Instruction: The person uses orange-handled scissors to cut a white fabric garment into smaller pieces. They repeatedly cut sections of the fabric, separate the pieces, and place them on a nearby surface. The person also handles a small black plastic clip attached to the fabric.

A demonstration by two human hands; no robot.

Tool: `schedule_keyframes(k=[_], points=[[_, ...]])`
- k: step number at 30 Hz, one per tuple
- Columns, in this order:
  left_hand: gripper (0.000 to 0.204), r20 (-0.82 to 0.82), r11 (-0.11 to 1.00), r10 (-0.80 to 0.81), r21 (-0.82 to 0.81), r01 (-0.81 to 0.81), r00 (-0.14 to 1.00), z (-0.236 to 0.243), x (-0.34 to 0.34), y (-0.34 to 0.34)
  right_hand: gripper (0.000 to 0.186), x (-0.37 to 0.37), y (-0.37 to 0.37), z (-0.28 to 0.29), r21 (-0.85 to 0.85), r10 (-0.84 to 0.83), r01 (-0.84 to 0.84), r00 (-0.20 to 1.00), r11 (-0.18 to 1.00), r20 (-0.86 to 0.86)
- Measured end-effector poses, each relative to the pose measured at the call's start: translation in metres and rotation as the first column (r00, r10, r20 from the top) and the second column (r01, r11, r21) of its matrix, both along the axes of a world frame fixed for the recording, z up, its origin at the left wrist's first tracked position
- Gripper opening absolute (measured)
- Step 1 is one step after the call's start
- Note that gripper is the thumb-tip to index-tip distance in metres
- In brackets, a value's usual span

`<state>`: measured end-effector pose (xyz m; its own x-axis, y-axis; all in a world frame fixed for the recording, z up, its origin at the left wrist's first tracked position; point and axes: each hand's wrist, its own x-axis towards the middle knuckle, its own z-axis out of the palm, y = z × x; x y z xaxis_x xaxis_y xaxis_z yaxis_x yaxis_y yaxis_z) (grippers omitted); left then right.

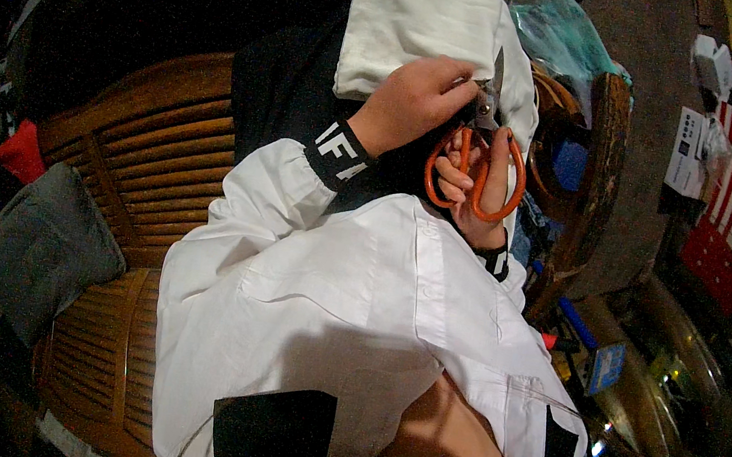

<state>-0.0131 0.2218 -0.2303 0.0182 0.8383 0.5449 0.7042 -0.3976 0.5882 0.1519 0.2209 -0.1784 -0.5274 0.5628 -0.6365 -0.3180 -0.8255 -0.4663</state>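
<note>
Over white cloth, L hand bunched, hold unclear; R hand grips orange-hndld scissors.

We looked through the left one of two fisheye cameras worn side by side on the person's head, facing steeply down along the body. Our view was upright and unmirrored. Nearest to us, at the lower edge, lay the collar and chest of the white shirt; the left hand and right hand sat farther off, above centre. The wide lens took in the slatted wooden bench at left and, beyond at right, the floor, with edges bowing toward a dark, rounded rim.
</note>
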Motion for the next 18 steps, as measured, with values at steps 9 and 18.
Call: schedule_keyframes(k=[9,18], points=[[0.017,-0.009,0.987,-0.128,-0.102,0.127,0.992,0.027,0.007,-0.01,0.056,-0.009,0.001,-0.017,0.061,-0.082,0.079,0.996,0.995,0.033],[0.018,-0.026,0.985,-0.134,-0.117,0.13,0.991,0.025,0.004,-0.014,0.053,0.0,0.003,-0.024,-0.023,-0.086,0.089,0.992,0.996,0.087]])
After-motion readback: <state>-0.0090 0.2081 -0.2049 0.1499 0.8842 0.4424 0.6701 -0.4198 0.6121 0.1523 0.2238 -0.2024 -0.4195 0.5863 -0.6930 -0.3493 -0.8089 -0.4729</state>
